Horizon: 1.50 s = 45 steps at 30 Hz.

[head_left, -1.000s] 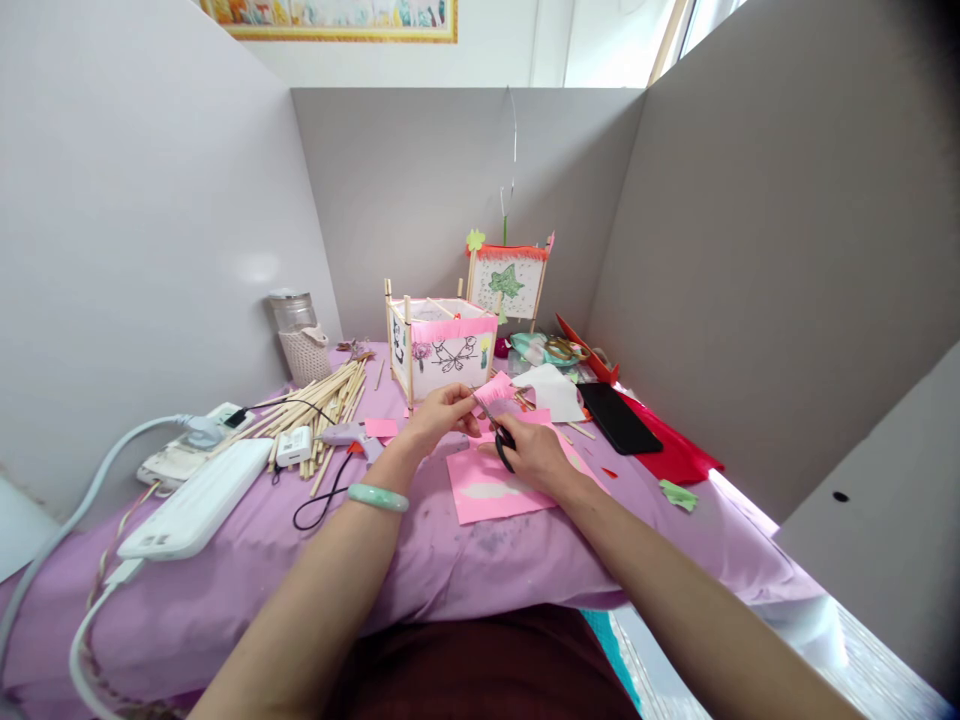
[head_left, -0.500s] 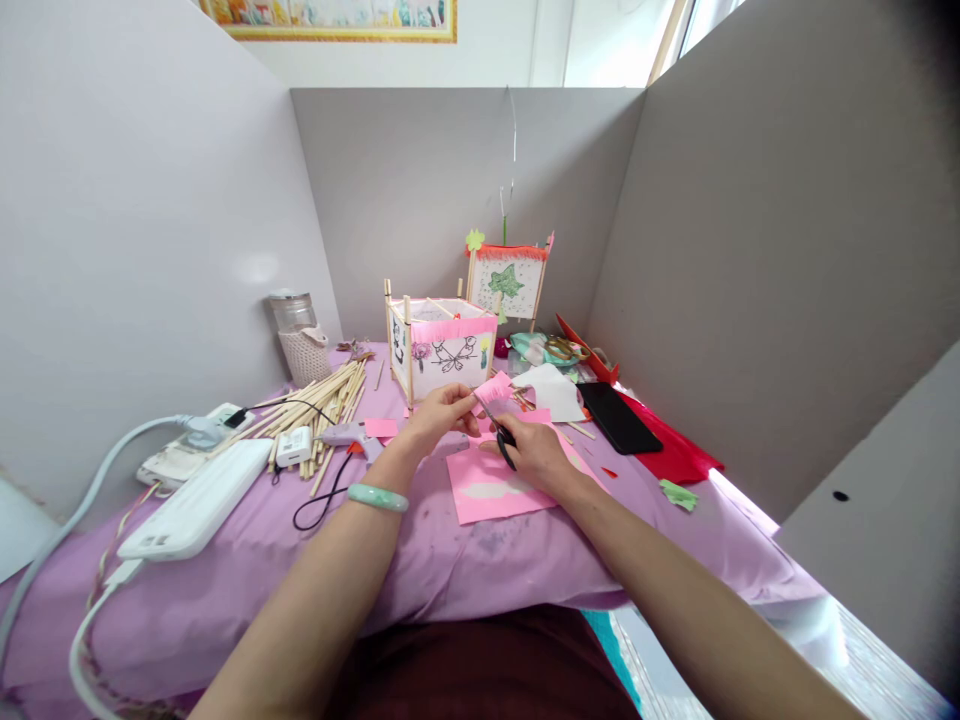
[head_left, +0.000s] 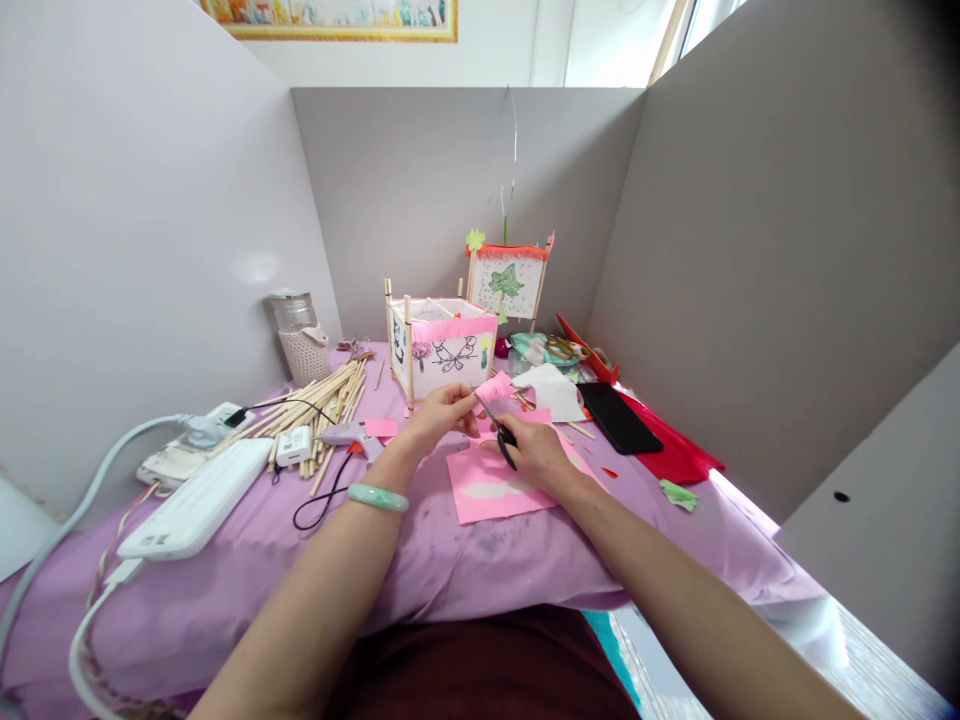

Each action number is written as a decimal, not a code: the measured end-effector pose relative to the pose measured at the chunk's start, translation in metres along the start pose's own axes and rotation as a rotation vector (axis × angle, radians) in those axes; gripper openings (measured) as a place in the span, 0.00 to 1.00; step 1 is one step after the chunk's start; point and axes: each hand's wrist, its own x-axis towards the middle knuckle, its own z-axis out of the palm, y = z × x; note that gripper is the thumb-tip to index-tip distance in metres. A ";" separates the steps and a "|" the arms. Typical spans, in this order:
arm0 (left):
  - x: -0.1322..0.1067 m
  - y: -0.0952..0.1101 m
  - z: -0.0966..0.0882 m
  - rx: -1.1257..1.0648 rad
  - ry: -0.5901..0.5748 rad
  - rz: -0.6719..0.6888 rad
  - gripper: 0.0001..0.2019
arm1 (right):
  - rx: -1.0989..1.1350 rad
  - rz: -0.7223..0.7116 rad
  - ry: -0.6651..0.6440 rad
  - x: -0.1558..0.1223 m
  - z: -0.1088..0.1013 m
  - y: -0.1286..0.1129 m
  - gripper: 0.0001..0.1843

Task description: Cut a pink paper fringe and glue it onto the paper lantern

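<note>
My left hand (head_left: 439, 413) pinches a small pink fringed paper strip (head_left: 496, 388) above the table. My right hand (head_left: 534, 452) grips black-handled scissors (head_left: 502, 436), their blades reaching into the strip's edge. Both hands hover over a pink paper sheet (head_left: 491, 484) with a cut-out hole, lying on the purple cloth (head_left: 450, 560). Just behind the hands stands a small wooden-frame lantern (head_left: 440, 347) with pink trim and drawn panels. A green bangle (head_left: 378, 496) sits on my left wrist.
A second lantern with a green leaf (head_left: 509, 279) stands at the back. Wooden sticks (head_left: 330, 404), a glue gun (head_left: 346, 434), a power strip (head_left: 196, 508) and cables lie left. A black phone (head_left: 619, 416), red paper (head_left: 675, 450) and white paper (head_left: 553, 390) lie right. Grey partitions surround the table.
</note>
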 end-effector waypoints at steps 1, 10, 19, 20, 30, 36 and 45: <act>0.000 0.000 0.000 0.002 -0.001 0.001 0.12 | 0.001 0.002 -0.002 0.000 0.000 0.000 0.20; 0.000 -0.002 -0.001 0.037 -0.011 0.002 0.14 | 0.006 0.007 0.002 -0.001 0.001 0.000 0.19; 0.000 -0.003 0.000 0.034 -0.017 0.005 0.12 | 0.024 -0.013 0.011 -0.002 0.001 0.001 0.20; 0.000 -0.003 0.000 0.034 -0.017 0.005 0.12 | 0.023 -0.014 0.012 -0.002 0.001 0.001 0.20; 0.001 -0.004 0.000 0.073 -0.003 -0.002 0.11 | -0.001 -0.001 0.010 -0.001 0.001 0.001 0.20; 0.001 -0.004 0.000 0.073 -0.011 -0.012 0.11 | -0.001 -0.021 0.027 -0.001 0.004 0.005 0.19; 0.001 -0.005 0.001 0.108 0.000 -0.018 0.10 | -0.024 -0.038 0.026 -0.001 0.006 0.007 0.17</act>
